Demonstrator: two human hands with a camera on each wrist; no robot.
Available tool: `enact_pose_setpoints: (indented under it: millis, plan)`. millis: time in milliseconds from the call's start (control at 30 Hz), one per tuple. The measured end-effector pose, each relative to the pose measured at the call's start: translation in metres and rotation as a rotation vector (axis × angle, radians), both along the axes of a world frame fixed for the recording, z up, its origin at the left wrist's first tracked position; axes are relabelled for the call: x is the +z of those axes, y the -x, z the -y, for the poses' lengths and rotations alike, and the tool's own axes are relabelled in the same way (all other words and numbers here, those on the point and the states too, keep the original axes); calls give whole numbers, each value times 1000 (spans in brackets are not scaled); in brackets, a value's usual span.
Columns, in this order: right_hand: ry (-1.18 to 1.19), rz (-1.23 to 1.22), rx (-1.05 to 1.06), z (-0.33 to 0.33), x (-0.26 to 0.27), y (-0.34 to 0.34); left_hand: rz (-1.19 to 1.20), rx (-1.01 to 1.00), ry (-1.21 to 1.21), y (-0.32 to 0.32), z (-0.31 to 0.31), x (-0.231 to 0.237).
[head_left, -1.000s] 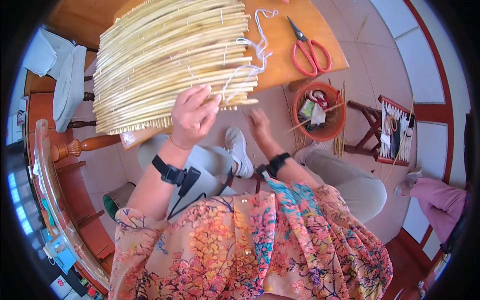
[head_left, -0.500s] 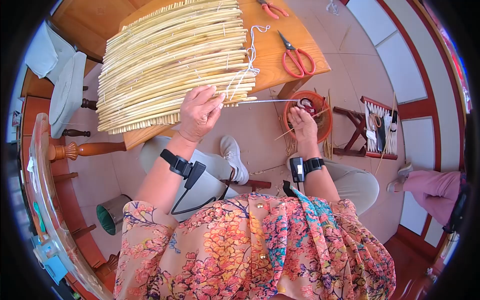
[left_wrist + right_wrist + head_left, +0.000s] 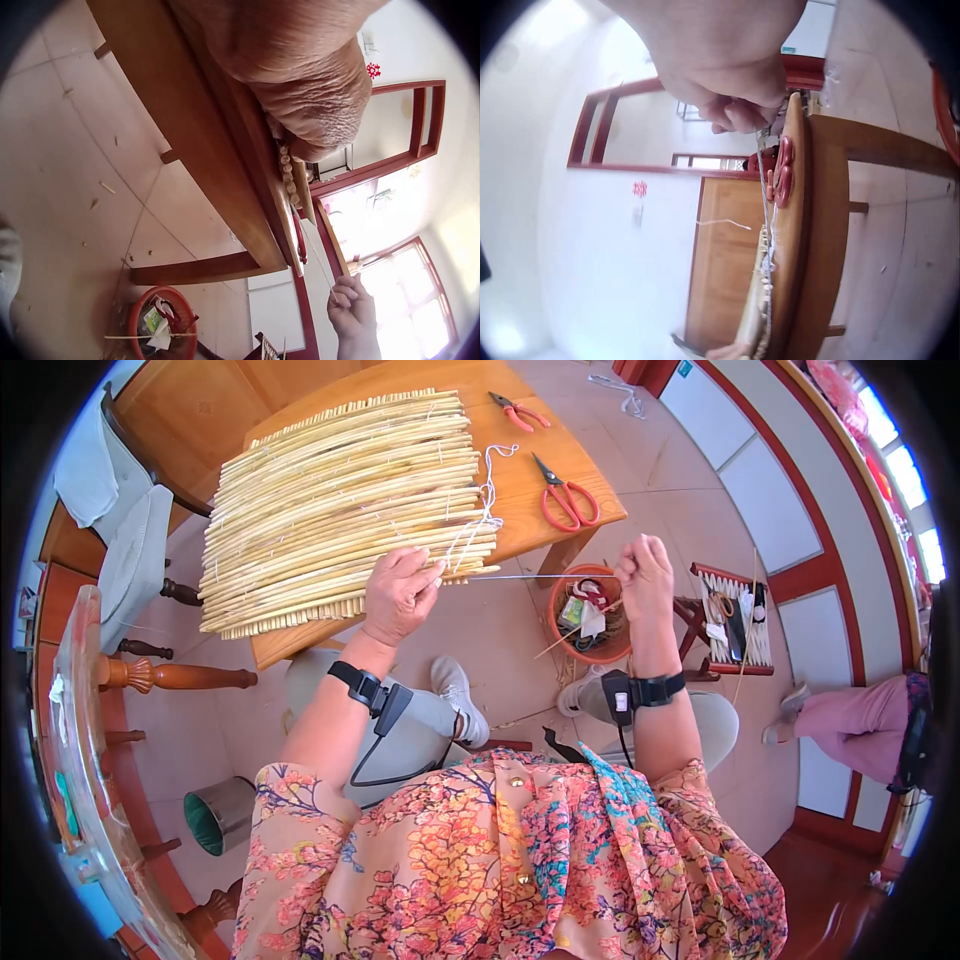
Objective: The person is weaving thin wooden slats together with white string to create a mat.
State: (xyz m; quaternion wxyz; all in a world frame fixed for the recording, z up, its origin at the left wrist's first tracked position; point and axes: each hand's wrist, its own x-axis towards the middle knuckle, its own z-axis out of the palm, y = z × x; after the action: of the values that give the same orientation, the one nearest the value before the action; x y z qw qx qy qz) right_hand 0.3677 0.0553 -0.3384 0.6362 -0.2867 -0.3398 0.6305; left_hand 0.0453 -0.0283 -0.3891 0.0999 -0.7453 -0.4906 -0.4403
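Note:
A mat of pale, slender stalks [image 3: 330,510], bound with white string, lies on the wooden table [image 3: 560,435]. At its near right corner, my left hand [image 3: 397,600] grips the edge stalks between thumb and fingers. From that corner a thin string [image 3: 545,576] runs taut to the right. My right hand [image 3: 645,575] pinches its far end, with fingers curled, held out past the table's edge. The right wrist view shows the string [image 3: 764,184] stretched from under the fingers back to the mat's end. A loose tangle of white string [image 3: 488,495] lies by the mat's right side.
Red-handled scissors [image 3: 552,478] and red-handled pliers [image 3: 514,410] lie on the table, right of the mat. Below stands an orange bucket [image 3: 556,605] of scraps. A folding stool [image 3: 735,645] bears small items. Another person's pink-trousered leg [image 3: 850,730] is at right.
My right hand has swung out to the right and away from the mat, drawing the string taut. My left hand stays at the mat's corner. The head view has shifted, bringing the pliers fully into sight.

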Motion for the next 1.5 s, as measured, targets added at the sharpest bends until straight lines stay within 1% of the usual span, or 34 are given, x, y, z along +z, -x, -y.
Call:
enact_pose_setpoints:
  millis: [67,133,200,233,300,333,400,467,533,567,633,667,733,767,833,867,933,967,1033,1067,1133,1200,1267,1333,1367,1433,1467,1500]
  plan:
    - [76,606,68,-11,9,17,15,-6,6,1,-1,-3]
    - [-150,1018,25,-25,5,55,22,-17,14,0,-1,-3]
    - [-251,1094,58,-41,2,87,19,0,23,0,0,-3]
    - [-262,1092,60,-56,-1,99,17,7,15,0,-1,0]
    - [-41,1293,171,-87,-11,121,13,-21,14,-2,0,3]
    - [-47,1293,179,-99,-18,129,13,-12,14,-3,0,4]
    - [-78,1397,314,-114,-28,143,14,-23,13,-4,-1,3]
    - [-85,1403,342,-109,-18,154,22,-19,9,-6,0,4]
    - [-286,1737,264,-110,-13,160,35,-21,3,-7,-1,4]
    - [-285,1744,268,-114,-21,156,29,-19,0,-8,-1,5]
    - [-112,1266,397,-121,-32,147,29,-19,-8,-7,-2,4]
    - [-117,1275,399,-112,-19,147,30,-13,-21,-8,-4,2]
    - [4,1181,426,-88,5,139,38,-11,-34,-10,-4,-1]
    - [2,1185,422,-83,9,138,42,-13,-33,-10,-5,0]
    - [249,1105,187,-75,10,141,43,-16,-34,-9,-6,0]
    - [246,1107,186,-72,9,137,46,-15,-45,-9,-6,0]
    - [346,635,16,-65,11,125,57,-6,-57,-8,-5,1]
    - [341,643,19,-59,10,121,59,-8,-45,-8,-5,0]
    - [156,367,-165,-46,13,112,70,-14,-34,-9,-6,-1]
    - [154,373,-168,-44,17,114,60,-16,-47,-9,-8,-2]
    - [-151,504,-266,-40,21,127,53,-21,-52,-8,-9,-4]
    - [-373,611,-51,-33,37,158,64,-41,-56,-7,-9,-4]
    - [-766,1141,198,-9,53,201,50,-41,-85,-7,-10,-4]
    - [-810,1385,481,5,59,222,49,-46,-39,-5,-9,-4]
    - [-808,1377,485,1,56,221,44,-43,-33,-3,-8,-3]
    - [-859,1382,642,-13,48,206,63,-46,-17,-4,-8,-4]
    - [-813,1449,744,-13,55,190,67,-29,-10,-8,-12,-9]
    - [-784,1495,857,-10,62,174,95,-60,-7,-8,-17,-15]
